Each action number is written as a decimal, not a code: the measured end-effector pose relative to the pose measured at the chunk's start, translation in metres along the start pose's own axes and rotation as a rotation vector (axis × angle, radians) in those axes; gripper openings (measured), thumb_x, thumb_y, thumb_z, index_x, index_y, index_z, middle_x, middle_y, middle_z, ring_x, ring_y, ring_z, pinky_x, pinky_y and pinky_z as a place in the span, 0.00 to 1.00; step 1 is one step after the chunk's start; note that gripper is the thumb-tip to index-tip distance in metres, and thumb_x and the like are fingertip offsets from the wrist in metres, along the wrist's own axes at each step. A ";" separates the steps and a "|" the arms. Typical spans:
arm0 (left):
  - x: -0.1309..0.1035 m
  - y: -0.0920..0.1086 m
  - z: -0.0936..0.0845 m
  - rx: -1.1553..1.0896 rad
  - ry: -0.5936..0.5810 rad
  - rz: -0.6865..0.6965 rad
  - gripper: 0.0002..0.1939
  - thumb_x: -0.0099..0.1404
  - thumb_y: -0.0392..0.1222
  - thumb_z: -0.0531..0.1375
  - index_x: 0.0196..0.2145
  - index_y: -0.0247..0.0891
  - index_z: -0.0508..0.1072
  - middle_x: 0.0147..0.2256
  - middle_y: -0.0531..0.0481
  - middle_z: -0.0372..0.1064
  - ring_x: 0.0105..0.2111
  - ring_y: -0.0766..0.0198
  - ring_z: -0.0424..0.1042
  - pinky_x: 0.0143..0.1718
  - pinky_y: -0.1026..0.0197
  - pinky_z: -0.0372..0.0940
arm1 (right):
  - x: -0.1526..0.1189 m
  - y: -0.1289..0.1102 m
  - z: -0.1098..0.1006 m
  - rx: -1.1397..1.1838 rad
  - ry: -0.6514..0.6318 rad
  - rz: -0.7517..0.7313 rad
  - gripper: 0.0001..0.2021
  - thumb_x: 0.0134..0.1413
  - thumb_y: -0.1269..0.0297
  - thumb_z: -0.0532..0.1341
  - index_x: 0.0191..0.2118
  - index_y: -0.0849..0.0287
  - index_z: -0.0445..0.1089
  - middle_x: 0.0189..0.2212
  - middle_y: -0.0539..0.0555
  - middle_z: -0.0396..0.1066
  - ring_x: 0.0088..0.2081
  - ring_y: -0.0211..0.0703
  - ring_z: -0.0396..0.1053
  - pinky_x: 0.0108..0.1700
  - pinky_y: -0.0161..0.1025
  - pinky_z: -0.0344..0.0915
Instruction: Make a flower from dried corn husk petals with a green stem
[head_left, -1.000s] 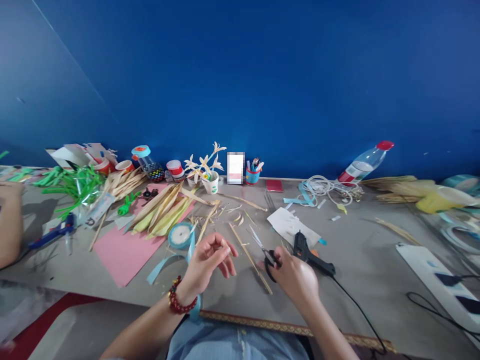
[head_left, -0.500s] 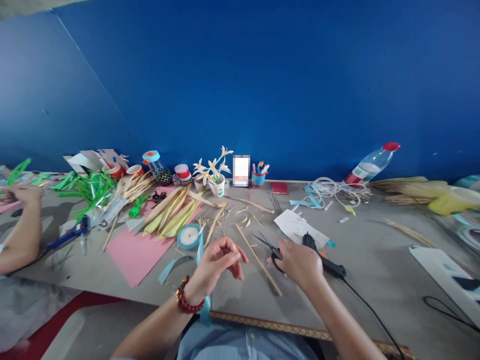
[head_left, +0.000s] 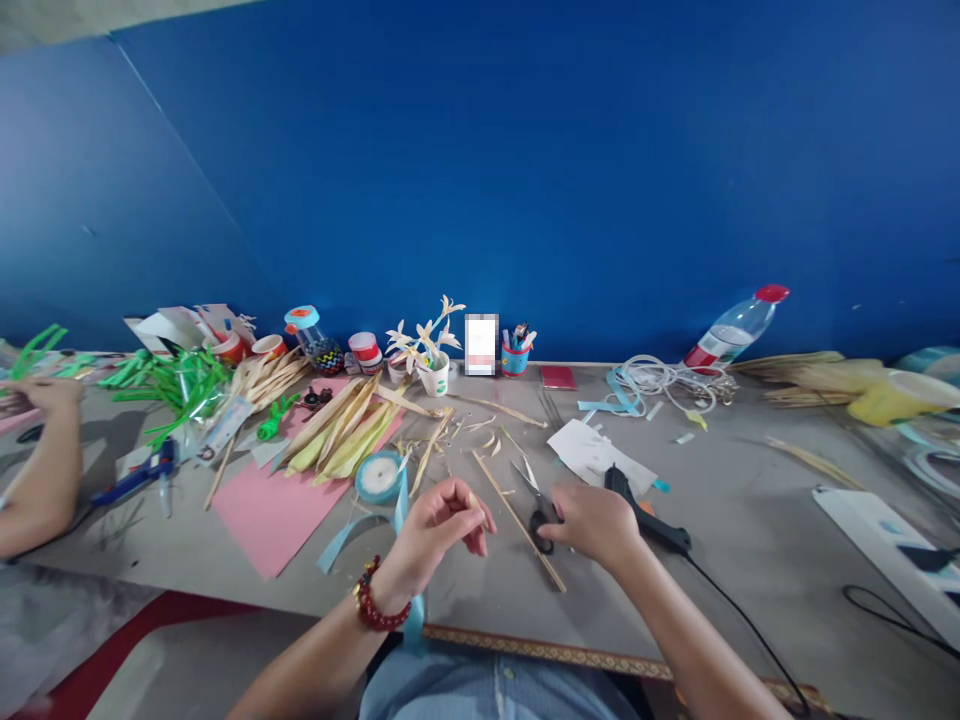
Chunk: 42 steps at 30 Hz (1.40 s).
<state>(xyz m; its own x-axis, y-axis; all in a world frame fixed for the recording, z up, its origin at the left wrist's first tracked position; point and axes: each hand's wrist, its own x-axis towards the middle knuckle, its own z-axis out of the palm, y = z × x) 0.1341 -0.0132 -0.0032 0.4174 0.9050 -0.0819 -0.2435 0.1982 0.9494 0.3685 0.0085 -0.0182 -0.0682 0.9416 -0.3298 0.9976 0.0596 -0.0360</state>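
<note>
My left hand (head_left: 448, 517) hovers over the near part of the table, thumb and fingers pinched together. A tiny pale bit shows at the fingertips, too small to name. Black-handled scissors (head_left: 538, 515) lie on the table with their blades pointing away from me. My right hand (head_left: 598, 520) is just right of their handles, fingers apart, with the thumb beside or touching one loop. Between my hands lies a thin tan stick (head_left: 519, 522). A black glue gun (head_left: 649, 520) rests right of my right hand, next to white paper (head_left: 596, 452).
Left are a blue ribbon roll (head_left: 379, 477), corn husks (head_left: 345, 430) and pink paper (head_left: 277, 520). A potted husk flower (head_left: 435, 375) and pen holder (head_left: 516, 355) stand by the wall. A power strip (head_left: 885, 550) lies right. Another person's arm (head_left: 49, 460) is far left.
The scissors have turned, so their blades now point more directly away from me. My right hand has loosened from the handles and shifted slightly. My left hand stays pinched in nearly the same place.
</note>
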 end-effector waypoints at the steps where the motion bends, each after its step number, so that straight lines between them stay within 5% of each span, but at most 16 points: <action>1: 0.000 0.000 0.000 0.004 0.003 0.001 0.10 0.65 0.41 0.61 0.30 0.36 0.65 0.31 0.49 0.73 0.23 0.70 0.70 0.30 0.64 0.64 | 0.000 0.002 0.000 0.004 0.000 -0.008 0.07 0.52 0.59 0.64 0.33 0.57 0.74 0.35 0.58 0.79 0.40 0.56 0.77 0.31 0.38 0.58; 6: 0.000 0.000 -0.002 0.010 0.017 -0.011 0.10 0.63 0.42 0.62 0.29 0.36 0.65 0.30 0.50 0.73 0.23 0.70 0.70 0.30 0.64 0.65 | -0.002 0.012 0.002 0.031 0.004 -0.030 0.02 0.51 0.68 0.62 0.31 0.56 0.72 0.32 0.55 0.78 0.36 0.52 0.77 0.29 0.36 0.54; 10: 0.002 0.000 -0.001 0.050 0.005 -0.041 0.10 0.63 0.43 0.62 0.29 0.36 0.66 0.30 0.49 0.73 0.23 0.69 0.70 0.29 0.64 0.65 | -0.011 0.008 -0.004 0.101 0.070 -0.066 0.04 0.55 0.63 0.62 0.31 0.56 0.71 0.30 0.53 0.77 0.33 0.48 0.74 0.28 0.36 0.53; 14: 0.006 -0.006 0.001 0.153 -0.037 -0.054 0.10 0.62 0.44 0.62 0.29 0.36 0.67 0.29 0.49 0.73 0.23 0.68 0.71 0.28 0.64 0.65 | -0.023 -0.017 -0.015 0.678 0.212 -0.313 0.11 0.60 0.54 0.59 0.31 0.55 0.70 0.25 0.48 0.72 0.25 0.40 0.66 0.27 0.34 0.56; 18: 0.005 -0.008 0.006 0.345 -0.001 0.026 0.06 0.62 0.39 0.61 0.29 0.37 0.68 0.23 0.53 0.69 0.22 0.67 0.70 0.26 0.66 0.63 | -0.025 -0.043 -0.013 1.073 0.162 -0.417 0.09 0.55 0.60 0.62 0.28 0.57 0.68 0.22 0.46 0.68 0.24 0.36 0.60 0.25 0.31 0.55; 23: 0.003 -0.007 0.007 0.501 -0.004 0.072 0.03 0.62 0.36 0.59 0.31 0.37 0.71 0.23 0.52 0.69 0.24 0.67 0.68 0.25 0.67 0.60 | -0.019 -0.050 -0.004 1.343 0.114 -0.368 0.10 0.51 0.62 0.64 0.24 0.58 0.65 0.19 0.44 0.62 0.22 0.34 0.57 0.24 0.31 0.52; 30: 0.008 -0.011 0.001 0.311 0.040 -0.010 0.08 0.62 0.43 0.63 0.30 0.36 0.72 0.27 0.51 0.70 0.25 0.67 0.66 0.29 0.65 0.62 | -0.017 -0.053 0.002 1.798 0.047 -0.177 0.18 0.46 0.49 0.69 0.27 0.58 0.65 0.18 0.42 0.59 0.17 0.30 0.49 0.19 0.30 0.47; 34: 0.007 -0.005 -0.002 0.324 0.067 0.005 0.09 0.63 0.44 0.62 0.31 0.35 0.74 0.28 0.50 0.71 0.27 0.66 0.67 0.31 0.64 0.62 | -0.012 -0.042 0.002 1.547 0.174 -0.175 0.20 0.58 0.44 0.58 0.30 0.58 0.66 0.19 0.46 0.62 0.18 0.34 0.54 0.21 0.32 0.50; 37: 0.006 -0.003 -0.005 0.318 0.086 0.020 0.11 0.65 0.45 0.60 0.32 0.35 0.75 0.29 0.48 0.72 0.28 0.65 0.68 0.32 0.63 0.64 | -0.005 -0.031 0.004 0.848 0.336 -0.188 0.14 0.64 0.53 0.55 0.33 0.57 0.69 0.27 0.51 0.70 0.27 0.41 0.66 0.29 0.35 0.58; 39: 0.006 -0.004 -0.007 0.299 0.095 0.018 0.11 0.66 0.46 0.60 0.33 0.35 0.75 0.30 0.47 0.73 0.28 0.65 0.68 0.33 0.62 0.64 | -0.001 -0.029 0.008 0.430 0.301 -0.161 0.08 0.61 0.61 0.58 0.34 0.57 0.70 0.32 0.54 0.74 0.32 0.45 0.71 0.31 0.36 0.58; 42: 0.007 -0.006 -0.011 0.325 0.112 0.034 0.11 0.66 0.46 0.60 0.33 0.35 0.75 0.29 0.48 0.73 0.27 0.65 0.69 0.32 0.63 0.64 | 0.003 -0.033 0.016 0.248 0.210 -0.123 0.02 0.56 0.68 0.62 0.33 0.57 0.72 0.33 0.55 0.77 0.32 0.46 0.73 0.29 0.35 0.55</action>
<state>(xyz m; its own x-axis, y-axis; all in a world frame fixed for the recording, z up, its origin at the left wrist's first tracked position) 0.1291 -0.0038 -0.0130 0.3106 0.9484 -0.0640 0.0434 0.0531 0.9976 0.3349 0.0037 -0.0329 -0.1573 0.9816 -0.1081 0.9464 0.1186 -0.3004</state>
